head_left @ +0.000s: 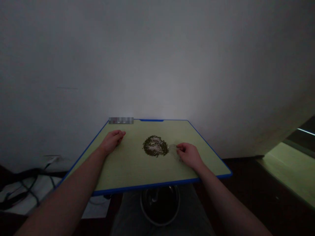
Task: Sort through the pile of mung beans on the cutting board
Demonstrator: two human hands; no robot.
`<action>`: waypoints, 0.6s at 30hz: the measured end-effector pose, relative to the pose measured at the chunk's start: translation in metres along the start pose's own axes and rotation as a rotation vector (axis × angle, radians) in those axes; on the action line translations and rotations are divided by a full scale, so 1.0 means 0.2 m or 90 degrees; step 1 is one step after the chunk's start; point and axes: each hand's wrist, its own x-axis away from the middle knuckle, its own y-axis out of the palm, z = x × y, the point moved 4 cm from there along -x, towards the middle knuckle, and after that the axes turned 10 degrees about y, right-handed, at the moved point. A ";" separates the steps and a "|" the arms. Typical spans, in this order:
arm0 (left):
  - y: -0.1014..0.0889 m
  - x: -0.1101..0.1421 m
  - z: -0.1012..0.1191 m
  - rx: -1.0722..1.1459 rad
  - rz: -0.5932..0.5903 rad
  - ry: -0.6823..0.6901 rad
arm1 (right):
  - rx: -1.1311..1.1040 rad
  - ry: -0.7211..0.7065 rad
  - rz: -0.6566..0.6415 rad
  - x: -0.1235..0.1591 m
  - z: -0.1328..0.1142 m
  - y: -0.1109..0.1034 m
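Note:
A round pile of small dark green beans mixed with pale grains [155,146] lies in the middle of the light yellow-green tabletop [133,173]. Just right of it, my right hand [189,154] pinches the rim of a clear, see-through cup [173,151]. The cup seems tipped on its side and its edge is close to the pile; whether anything is inside cannot be made out. My left hand [112,141] rests on the left part of the board, fingers curled in, with nothing visible in them and apart from the pile.
Blue edging [147,186] runs round the board. A blurred-out strip [121,120] lies at the back left corner. Below the front edge, a round pot-like vessel [161,206] sits between my legs. Cables [31,186] lie at the lower left. A pale wall [157,65] stands behind.

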 end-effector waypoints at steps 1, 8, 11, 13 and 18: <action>0.00 0.00 0.00 0.002 0.002 -0.003 | -0.009 0.003 -0.003 0.01 0.01 0.00; 0.00 0.00 0.01 0.011 -0.011 -0.003 | -0.061 0.028 0.064 0.11 0.10 -0.04; 0.01 0.00 0.01 0.000 -0.018 0.001 | -0.070 0.025 0.096 0.14 0.09 -0.06; 0.01 0.00 0.01 0.003 -0.020 0.006 | -0.080 0.036 0.103 0.14 0.09 -0.07; 0.01 0.01 0.01 0.011 -0.019 -0.005 | -0.104 0.062 0.128 0.12 0.10 -0.08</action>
